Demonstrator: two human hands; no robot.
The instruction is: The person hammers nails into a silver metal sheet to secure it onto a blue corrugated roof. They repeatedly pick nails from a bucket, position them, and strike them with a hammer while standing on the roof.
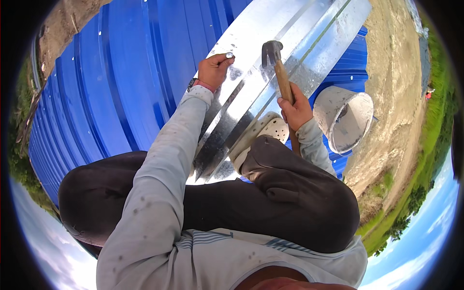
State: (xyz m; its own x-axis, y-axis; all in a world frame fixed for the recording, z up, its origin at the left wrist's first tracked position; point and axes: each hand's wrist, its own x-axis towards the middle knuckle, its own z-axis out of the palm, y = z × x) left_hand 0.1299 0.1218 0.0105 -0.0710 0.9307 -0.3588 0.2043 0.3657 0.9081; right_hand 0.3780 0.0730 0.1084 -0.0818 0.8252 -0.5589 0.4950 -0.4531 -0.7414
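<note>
My left hand pinches a roofing nail between thumb and fingertips; only its shiny round head shows clearly. That hand is over the shiny metal ridge cap. To its right, my right hand is closed around the wooden handle of a claw hammer. The hammer's dark steel head is raised above the metal, apart from the nail. The nail's shank is hidden by my fingers.
Blue ribbed roofing sheets slope away on the left, dotted with fasteners. A dirty white bucket lies tilted at the right, near the roof's edge. My pale clog stands by the ridge cap. Bare ground and grass spread below, beyond the roof.
</note>
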